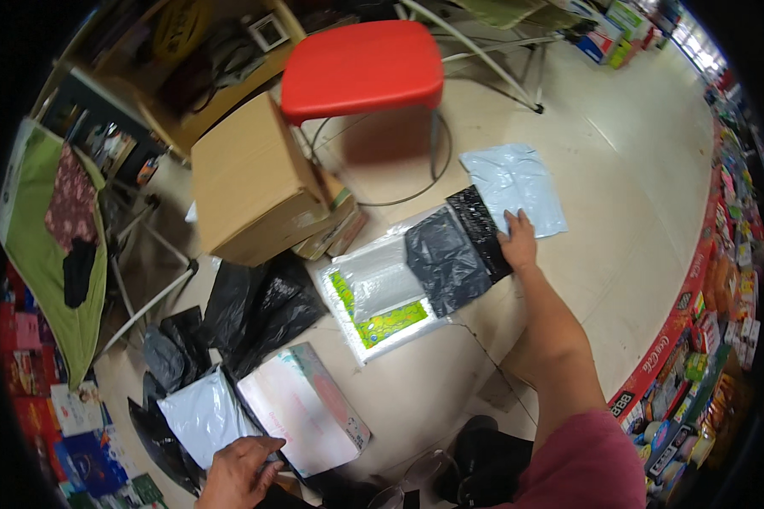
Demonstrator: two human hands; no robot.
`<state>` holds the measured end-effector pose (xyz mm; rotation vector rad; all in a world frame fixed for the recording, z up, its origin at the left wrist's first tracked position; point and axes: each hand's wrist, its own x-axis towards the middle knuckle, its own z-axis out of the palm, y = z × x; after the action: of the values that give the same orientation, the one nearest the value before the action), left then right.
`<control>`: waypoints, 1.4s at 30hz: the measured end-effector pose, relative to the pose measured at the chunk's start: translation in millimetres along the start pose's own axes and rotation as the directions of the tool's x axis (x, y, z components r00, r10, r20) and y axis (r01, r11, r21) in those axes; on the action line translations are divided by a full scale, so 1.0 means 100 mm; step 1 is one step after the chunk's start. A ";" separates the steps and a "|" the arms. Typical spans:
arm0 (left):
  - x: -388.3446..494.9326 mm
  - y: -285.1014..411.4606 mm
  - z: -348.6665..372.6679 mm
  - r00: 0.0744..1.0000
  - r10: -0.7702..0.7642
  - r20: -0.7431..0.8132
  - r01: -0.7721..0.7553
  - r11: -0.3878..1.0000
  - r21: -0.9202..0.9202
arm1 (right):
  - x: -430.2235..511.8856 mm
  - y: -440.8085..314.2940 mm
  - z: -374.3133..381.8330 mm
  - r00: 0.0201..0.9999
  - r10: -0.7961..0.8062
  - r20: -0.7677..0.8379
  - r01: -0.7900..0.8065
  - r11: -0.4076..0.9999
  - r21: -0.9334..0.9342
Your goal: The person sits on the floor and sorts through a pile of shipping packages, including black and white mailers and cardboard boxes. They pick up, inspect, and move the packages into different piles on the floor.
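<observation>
My right hand (519, 243) reaches out over the floor, its fingertips on the near-left edge of a white plastic mailing bag (522, 184) and its thumb side against a black plastic mailer (449, 261). Whether it grips either one cannot be made out. Under the black mailer lie bubble-wrap sheeting (382, 270) and a flat silver-edged package with a green patterned panel (395, 318). At the bottom left, my left hand (245, 471) is bent at the near end of another white mailer (200, 413), beside a pale pink carton (302, 410). Its thumb and fingers are apart, nothing visible between them.
Beyond the packages are a large brown cardboard box (248, 178) and a red-seated stool (363, 70). Black plastic bags (261, 305) lie left. A green folding chair (38, 242) stands further left. Packed goods line a red-edged shelf (681, 312) on the right.
</observation>
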<state>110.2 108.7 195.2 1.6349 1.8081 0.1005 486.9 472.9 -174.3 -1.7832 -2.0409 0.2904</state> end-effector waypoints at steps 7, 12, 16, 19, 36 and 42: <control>-0.04 -0.17 -0.13 0.993 0.053 0.108 -0.043 0.995 -0.090 | 0.22 0.93 -0.01 0.994 -0.038 0.101 0.055 0.983 -0.173; -0.28 -0.27 0.00 0.971 0.076 0.228 -0.050 0.992 -0.116 | -0.12 1.13 -0.31 0.975 -0.132 0.180 0.164 0.971 -0.173; -0.41 -0.32 0.20 0.915 0.076 0.395 -0.031 0.992 -0.121 | -0.39 0.79 -0.34 0.963 -0.076 0.257 0.111 0.986 -0.124; -0.43 -0.50 0.20 0.850 0.130 0.510 -0.021 0.977 -0.213 | -0.33 0.79 -0.38 0.917 -0.139 0.375 0.209 0.966 -0.153; -1.26 -3.79 2.36 0.263 -0.865 0.428 -0.249 -0.489 -0.836 | -0.94 -2.49 -0.76 0.528 -0.777 0.342 0.721 0.624 0.303; -1.01 -3.79 2.06 0.149 -0.862 0.485 -0.361 -0.504 -0.785 | -1.57 -3.29 -0.41 0.376 -0.880 0.290 0.693 0.475 0.542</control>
<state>-106.1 -138.1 -102.2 -1.2050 1.6437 1.6454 225.4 261.8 -27.0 -0.2964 -2.7593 0.8346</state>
